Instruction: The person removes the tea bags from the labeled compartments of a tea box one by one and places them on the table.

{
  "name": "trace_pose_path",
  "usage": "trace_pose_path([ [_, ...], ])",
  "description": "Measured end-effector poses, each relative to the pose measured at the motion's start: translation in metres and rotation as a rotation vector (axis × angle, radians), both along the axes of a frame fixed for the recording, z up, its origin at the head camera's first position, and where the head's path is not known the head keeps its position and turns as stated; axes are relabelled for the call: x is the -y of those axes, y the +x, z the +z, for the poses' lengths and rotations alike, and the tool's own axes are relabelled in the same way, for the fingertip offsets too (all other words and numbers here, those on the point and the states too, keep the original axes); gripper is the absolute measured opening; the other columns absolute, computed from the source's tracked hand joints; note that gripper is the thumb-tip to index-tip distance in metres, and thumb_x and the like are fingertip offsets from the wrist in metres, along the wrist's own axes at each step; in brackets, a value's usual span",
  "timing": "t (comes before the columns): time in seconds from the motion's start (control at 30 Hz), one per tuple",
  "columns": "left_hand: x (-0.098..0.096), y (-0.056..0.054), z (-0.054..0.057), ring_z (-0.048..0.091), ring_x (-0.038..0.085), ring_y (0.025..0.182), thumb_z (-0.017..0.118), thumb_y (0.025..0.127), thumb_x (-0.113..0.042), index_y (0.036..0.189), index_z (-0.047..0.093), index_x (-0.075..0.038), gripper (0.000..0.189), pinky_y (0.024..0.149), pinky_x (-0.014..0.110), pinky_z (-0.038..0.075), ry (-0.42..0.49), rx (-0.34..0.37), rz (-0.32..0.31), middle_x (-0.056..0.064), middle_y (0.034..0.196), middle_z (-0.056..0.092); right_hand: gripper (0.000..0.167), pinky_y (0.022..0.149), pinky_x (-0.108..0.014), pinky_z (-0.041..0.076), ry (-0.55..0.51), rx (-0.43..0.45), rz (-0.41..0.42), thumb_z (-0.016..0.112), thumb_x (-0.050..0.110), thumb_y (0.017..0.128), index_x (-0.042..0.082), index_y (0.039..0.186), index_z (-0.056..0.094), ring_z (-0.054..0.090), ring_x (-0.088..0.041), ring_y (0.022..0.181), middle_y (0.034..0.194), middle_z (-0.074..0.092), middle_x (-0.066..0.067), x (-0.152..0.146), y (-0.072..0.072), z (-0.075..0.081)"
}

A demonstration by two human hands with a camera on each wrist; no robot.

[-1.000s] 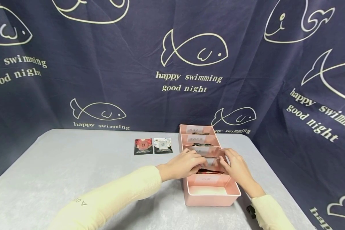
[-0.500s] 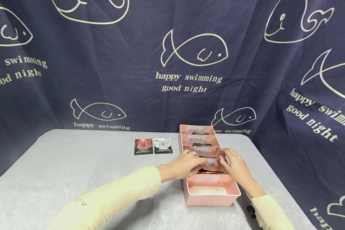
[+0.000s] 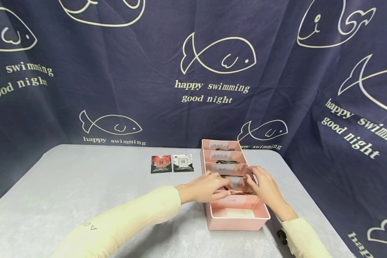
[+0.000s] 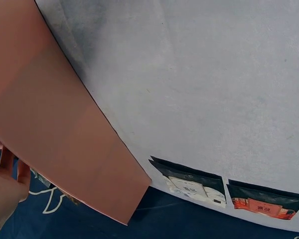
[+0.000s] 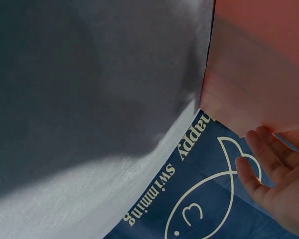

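A pink divided box [image 3: 240,224] with labelled compartments stands at the table's right. My left hand [image 3: 201,187] reaches over its left rim, with bent fingers above the second compartment from the front. The thumb lies apart from them, touching the left end of a red sachet [image 3: 242,193] beside the front divider. No pinch shows. My right hand [image 3: 267,186] rests at the right rim with relaxed fingers; in the right wrist view its fingertips [image 5: 261,130] meet the box edge. Dark sachets [image 3: 227,162] stand in compartments farther back. The left wrist view shows only part of the left hand [image 4: 7,189].
Two flat sachets, one red and black [image 3: 161,164], one white and black [image 3: 183,163], lie on the grey table [image 3: 100,179] left of the box. A small black object [image 3: 281,236] sits by the right sleeve. Dark blue printed cloth [image 3: 148,71] hangs behind.
My left thumb has shifted toward the front divider and slightly right, opening away from the fingers. The red sachet now leans closer to that divider. My right hand stays in place.
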State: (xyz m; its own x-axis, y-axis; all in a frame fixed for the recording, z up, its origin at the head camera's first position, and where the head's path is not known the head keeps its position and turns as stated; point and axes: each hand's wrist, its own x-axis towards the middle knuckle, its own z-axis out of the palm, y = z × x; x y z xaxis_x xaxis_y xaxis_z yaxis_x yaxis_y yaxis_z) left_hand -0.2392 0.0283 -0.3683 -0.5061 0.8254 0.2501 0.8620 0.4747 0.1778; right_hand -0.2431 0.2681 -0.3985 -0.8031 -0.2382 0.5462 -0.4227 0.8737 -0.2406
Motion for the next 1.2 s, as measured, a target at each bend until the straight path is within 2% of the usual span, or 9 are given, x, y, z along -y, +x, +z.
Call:
trace_pose_path([
  [0.13, 0.000, 0.000, -0.001, 0.053, 0.005, 0.092, 0.048, 0.092, -0.036, 0.113, 0.058, -0.024, 0.026, 0.081, 0.023, 0.035, -0.023, -0.006, -0.008, -0.014, 0.101, 0.065, 0.024, 0.076, -0.049, 0.046, -0.002, 0.003, -0.002, 0.056, 0.013, 0.085, -0.001, 0.105, 0.061, 0.058, -0.031, 0.089, 0.099, 0.062, -0.015, 0.000, 0.000, 0.000],
  [0.33, 0.000, 0.002, 0.001, 0.053, 0.004, 0.093, 0.052, 0.090, -0.032, 0.109, 0.060, -0.026, 0.021, 0.081, 0.022, 0.034, -0.010, -0.018, -0.011, -0.016, 0.098, 0.065, 0.026, 0.077, -0.049, 0.046, -0.004, 0.010, -0.010, 0.056, 0.014, 0.086, -0.001, 0.106, 0.061, 0.058, -0.031, 0.090, 0.102, 0.062, -0.016, 0.000, -0.001, 0.000],
  [0.57, -0.002, 0.006, 0.002, 0.053, 0.002, 0.090, 0.061, 0.085, -0.028, 0.101, 0.063, -0.027, 0.016, 0.079, 0.020, 0.035, 0.052, -0.054, 0.010, -0.018, 0.090, 0.066, 0.026, 0.077, -0.048, 0.046, -0.001, 0.005, -0.010, 0.056, 0.014, 0.085, -0.001, 0.107, 0.060, 0.058, -0.031, 0.091, 0.102, 0.062, -0.016, 0.000, 0.000, 0.000],
  [0.8, -0.002, 0.009, 0.004, 0.053, 0.001, 0.087, 0.067, 0.079, -0.023, 0.098, 0.064, -0.027, 0.019, 0.082, 0.023, 0.038, 0.108, -0.059, 0.033, -0.019, 0.085, 0.066, 0.026, 0.077, -0.048, 0.046, -0.004, -0.005, -0.011, 0.056, 0.014, 0.085, -0.001, 0.107, 0.061, 0.059, -0.031, 0.091, 0.102, 0.062, -0.015, 0.000, 0.000, -0.001],
  [1.03, 0.000, 0.009, 0.003, 0.052, 0.000, 0.083, 0.065, 0.082, -0.029, 0.094, 0.066, -0.027, 0.012, 0.077, 0.021, 0.037, 0.155, -0.075, 0.016, -0.019, 0.084, 0.066, 0.026, 0.074, -0.047, 0.046, 0.003, -0.019, -0.009, 0.056, 0.013, 0.084, -0.001, 0.106, 0.061, 0.058, -0.029, 0.086, 0.100, 0.062, -0.014, 0.000, 0.000, -0.001],
  [1.2, 0.000, 0.008, 0.003, 0.052, 0.000, 0.083, 0.063, 0.083, -0.026, 0.091, 0.068, -0.027, 0.009, 0.075, 0.021, 0.037, 0.181, -0.095, 0.012, -0.020, 0.087, 0.067, 0.026, 0.073, -0.046, 0.046, 0.007, -0.023, -0.010, 0.056, 0.013, 0.085, 0.000, 0.106, 0.061, 0.058, -0.028, 0.084, 0.099, 0.062, -0.014, 0.000, 0.000, -0.001],
])
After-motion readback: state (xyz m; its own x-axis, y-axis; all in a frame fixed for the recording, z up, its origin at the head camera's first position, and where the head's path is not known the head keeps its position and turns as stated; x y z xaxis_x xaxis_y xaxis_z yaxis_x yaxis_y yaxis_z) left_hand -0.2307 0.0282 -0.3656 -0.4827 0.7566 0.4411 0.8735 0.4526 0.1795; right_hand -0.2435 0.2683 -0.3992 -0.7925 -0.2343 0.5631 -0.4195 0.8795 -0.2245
